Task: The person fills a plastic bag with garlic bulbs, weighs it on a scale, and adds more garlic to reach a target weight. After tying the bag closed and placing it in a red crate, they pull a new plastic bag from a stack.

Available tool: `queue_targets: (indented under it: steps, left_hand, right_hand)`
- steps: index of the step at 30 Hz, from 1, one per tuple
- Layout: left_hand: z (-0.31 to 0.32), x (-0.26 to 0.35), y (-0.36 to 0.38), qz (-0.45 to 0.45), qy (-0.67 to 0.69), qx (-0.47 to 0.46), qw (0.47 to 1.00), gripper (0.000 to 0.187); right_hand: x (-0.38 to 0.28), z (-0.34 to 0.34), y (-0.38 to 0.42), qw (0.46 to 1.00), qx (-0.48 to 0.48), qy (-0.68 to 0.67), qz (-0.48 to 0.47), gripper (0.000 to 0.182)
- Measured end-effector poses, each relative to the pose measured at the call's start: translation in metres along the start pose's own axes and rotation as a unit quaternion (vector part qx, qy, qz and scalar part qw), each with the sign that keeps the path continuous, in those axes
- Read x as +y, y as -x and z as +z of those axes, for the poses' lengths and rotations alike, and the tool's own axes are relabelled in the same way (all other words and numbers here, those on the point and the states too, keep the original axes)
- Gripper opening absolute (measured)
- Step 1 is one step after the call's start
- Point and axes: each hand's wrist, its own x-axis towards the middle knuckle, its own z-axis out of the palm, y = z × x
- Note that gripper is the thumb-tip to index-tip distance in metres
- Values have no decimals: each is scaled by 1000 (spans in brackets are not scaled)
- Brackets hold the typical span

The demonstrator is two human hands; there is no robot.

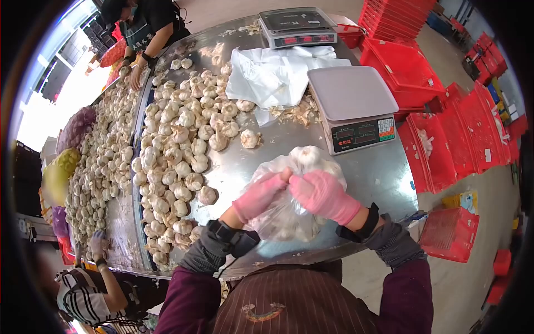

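A clear plastic bag [289, 225] filled with garlic bulbs rests on the metal table in front of me. My left hand [262, 195], in a pink glove, is closed on the bag's film at its upper middle. Beside it my right hand [322, 195], gloved the same way, also grips the film, and the two thumbs nearly meet. Just beyond my fingers a garlic bulb [306, 155] shows at the far side of the bag. To the left spreads a large heap of garlic [178, 150], with one loose bulb [250, 139] apart from it.
A digital scale [351, 92] stands beyond my right hand, a second scale [297, 25] farther back. White plastic bags [267, 75] lie between. Red crates [397, 72] crowd the right side. One person [150, 33] works at far left, another [89, 295] at near left, beside more garlic [105, 145].
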Motion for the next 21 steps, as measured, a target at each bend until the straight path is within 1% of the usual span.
queue_targets:
  steps: [1,3,4,5,6,7,8,9,10,11,12,13,14,15,16,17,18,19,20,21]
  left_hand:
    - [1,-3,-2,3,1,4,1000,41]
    - [23,-9,-3,84,113,101,985,31]
    - [35,-8,-1,214,-5,149,965,24]
    - [32,-16,-2,210,3,156,965,24]
    - [18,-24,-8,277,-135,178,934,21]
    - [-1,-28,-15,338,-273,192,880,19]
    - [-32,-24,-18,211,2,151,966,18]
    - [-57,-22,-19,62,277,96,954,17]
    - [-58,-26,-21,26,165,163,972,20]
    - [-56,-32,-27,25,167,164,972,20]
    - [-44,-34,-32,145,-79,211,963,20]
    - [-33,-37,-30,248,-322,238,882,21]
    - [-27,-35,-26,242,-320,235,885,21]
    - [-19,-14,-21,197,-369,200,886,22]
    - [-11,6,-17,152,-416,165,881,24]
    - [-4,17,-18,105,-460,132,872,26]
    - [7,13,-17,197,-626,69,751,32]
    - [22,6,-13,191,-628,67,752,32]
    - [40,-2,-9,127,-709,48,692,34]
    - [55,-6,-9,60,-779,30,623,37]
  right_hand:
    - [1,6,1,1000,1,-1,-5,25]
    - [-4,15,1,990,111,-88,2,23]
    - [-8,8,0,990,127,-63,26,16]
    - [-16,9,9,990,120,-72,24,16]
    - [-28,9,23,990,90,-56,88,18]
    - [-41,10,38,986,63,-36,153,20]
    - [-56,18,68,986,14,-49,158,23]
    - [-65,22,97,984,-35,-61,165,26]
    - [-64,14,108,983,-35,-61,167,26]
    - [-60,5,119,974,-97,-77,188,24]
    - [-59,-6,122,960,-162,-96,209,23]
    - [-61,-8,121,957,-168,-104,214,23]
    - [-57,-7,116,955,-144,-134,223,20]
    - [-51,-7,111,954,-115,-157,228,18]
    - [-47,1,118,954,-115,-155,228,18]
    - [-43,18,130,936,-66,-209,274,15]
    - [-40,27,138,910,-15,-264,321,16]
    - [-32,22,135,907,-15,-270,323,16]
    - [-18,15,132,773,-3,-493,400,19]
    - [-2,6,125,582,6,-680,445,22]
